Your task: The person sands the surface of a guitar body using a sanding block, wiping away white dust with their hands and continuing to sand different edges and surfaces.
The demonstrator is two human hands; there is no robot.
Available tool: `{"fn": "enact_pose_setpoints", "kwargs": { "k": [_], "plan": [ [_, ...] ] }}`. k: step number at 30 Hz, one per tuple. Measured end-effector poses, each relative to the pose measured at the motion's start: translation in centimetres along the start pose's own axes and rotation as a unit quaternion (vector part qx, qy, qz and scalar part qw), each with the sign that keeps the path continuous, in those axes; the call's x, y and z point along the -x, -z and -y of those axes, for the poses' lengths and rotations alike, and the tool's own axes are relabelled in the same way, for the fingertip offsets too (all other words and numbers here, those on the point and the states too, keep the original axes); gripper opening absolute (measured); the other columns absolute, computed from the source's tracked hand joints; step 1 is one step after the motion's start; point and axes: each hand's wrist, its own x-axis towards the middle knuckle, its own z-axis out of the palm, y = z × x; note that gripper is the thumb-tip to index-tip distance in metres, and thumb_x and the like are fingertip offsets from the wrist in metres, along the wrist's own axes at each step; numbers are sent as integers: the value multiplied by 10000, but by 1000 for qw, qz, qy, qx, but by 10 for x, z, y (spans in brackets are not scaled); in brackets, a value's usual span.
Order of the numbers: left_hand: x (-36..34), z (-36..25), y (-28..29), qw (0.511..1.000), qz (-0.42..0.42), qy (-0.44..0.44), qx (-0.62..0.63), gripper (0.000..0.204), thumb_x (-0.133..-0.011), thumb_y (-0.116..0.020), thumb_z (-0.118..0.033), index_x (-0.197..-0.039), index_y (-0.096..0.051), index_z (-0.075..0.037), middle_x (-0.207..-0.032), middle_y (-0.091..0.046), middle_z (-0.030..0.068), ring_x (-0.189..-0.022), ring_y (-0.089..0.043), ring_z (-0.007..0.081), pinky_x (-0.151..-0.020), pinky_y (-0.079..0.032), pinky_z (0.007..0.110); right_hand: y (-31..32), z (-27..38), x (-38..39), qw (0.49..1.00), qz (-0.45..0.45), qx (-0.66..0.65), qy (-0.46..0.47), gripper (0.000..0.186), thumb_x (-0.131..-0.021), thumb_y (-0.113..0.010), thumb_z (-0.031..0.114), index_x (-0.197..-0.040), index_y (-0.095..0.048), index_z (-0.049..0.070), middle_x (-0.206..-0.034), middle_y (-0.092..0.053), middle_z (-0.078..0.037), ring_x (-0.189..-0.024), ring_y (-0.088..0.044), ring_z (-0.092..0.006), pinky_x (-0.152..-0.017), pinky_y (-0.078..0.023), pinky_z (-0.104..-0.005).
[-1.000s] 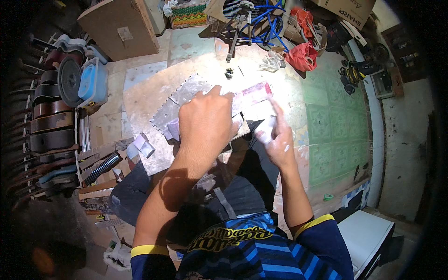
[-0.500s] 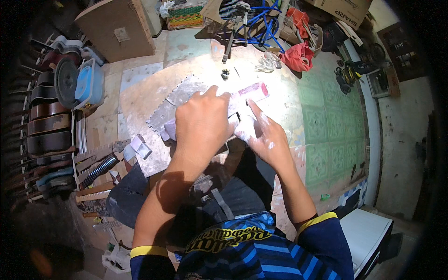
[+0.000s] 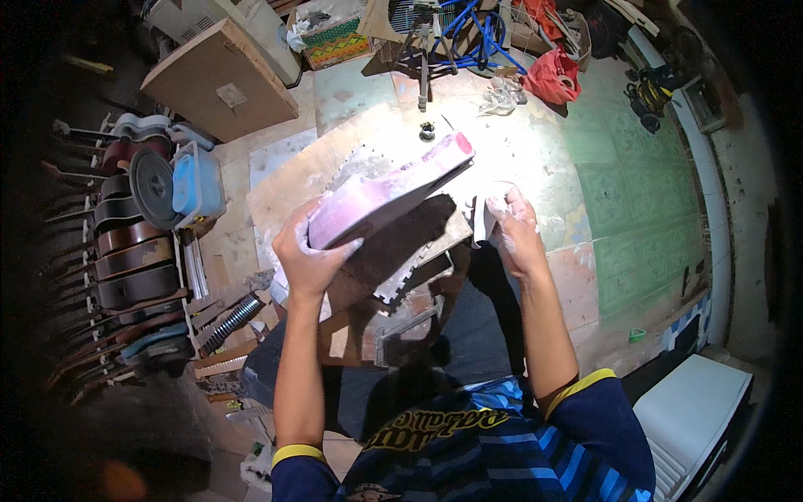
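Observation:
My left hand [image 3: 309,255] grips the wide rounded end of a pink, dust-coated guitar-shaped piece [image 3: 376,197], thumb along its lower edge. The piece is raised and tilted, its narrower end pointing away to the right with a deeper pink tip. Beneath it, a grey mat with a toothed edge [image 3: 361,161] lies on a pale board [image 3: 280,171], partly hidden. Apart from the piece, to its right, my right hand [image 3: 514,230] pinches a bent sheet of what looks like sandpaper [image 3: 480,222]. White dust coats the fingers of both hands.
Several guitar-like bodies [image 3: 125,238] hang on a rack at the left, beside a blue plastic container [image 3: 194,184]. A small dark round item [image 3: 427,131] sits on the far part of the board. Farther back are a blue hose [image 3: 489,42] and a red bag [image 3: 552,75].
The guitar-shaped piece has been lifted and tilted up off the mat by my left hand. My right hand has moved away from it to the right, holding the sheet. The view has shifted.

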Motion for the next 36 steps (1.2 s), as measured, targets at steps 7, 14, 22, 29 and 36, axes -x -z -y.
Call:
{"fn": "enact_pose_setpoints", "kwargs": {
  "k": [7,14,22,29,36],
  "plan": [
    [-54,-57,7,979,137,-82,-123,663,-528,-918,-108,-1148,-706,-7,-1067,-755,166,-960,-745,292,-872,-575,368,43,-57,-17,859,86,-465,-198,496,-1001,-428,434,-1242,-572,25,-1047,-594,-130,-801,-519,-204,-583,-456,-251],
    [-67,-72,-22,919,299,-126,-225,696,-545,-930,-152,-1198,-688,-137,-989,-731,116,-896,-713,335,-755,-560,412,51,-69,-11,782,149,-563,-222,535,-928,-525,508,-1157,-587,28,-1079,-535,-142,-835,-459,-208,-561,-399,-237],
    [-75,-78,-78,888,350,-105,-278,642,-639,-919,-227,-1229,-667,-194,-988,-712,125,-914,-704,361,-761,-545,445,57,-95,-38,916,-128,-309,-220,127,-977,-533,117,-1075,-583,56,-968,-620,-95,-793,-612,-203,-674,-573,-366],
    [-82,-75,-89,893,345,-46,-286,651,-628,-930,-198,-1224,-670,-161,-1101,-728,133,-985,-701,364,-826,-549,446,56,-93,-40,958,-217,185,-26,332,-892,-643,37,-1213,-601,-40,-1018,-680,-141,-924,-678,-257,-815,-574,-378],
    [-82,-57,-88,920,272,-21,-280,588,-601,-932,-264,-1127,-708,-127,-1006,-748,134,-939,-718,352,-819,-558,416,69,-123,-55,974,-197,115,14,381,-827,-758,113,-1156,-648,-46,-1039,-723,-198,-956,-694,-277,-851,-534,-381]
  ]
}}
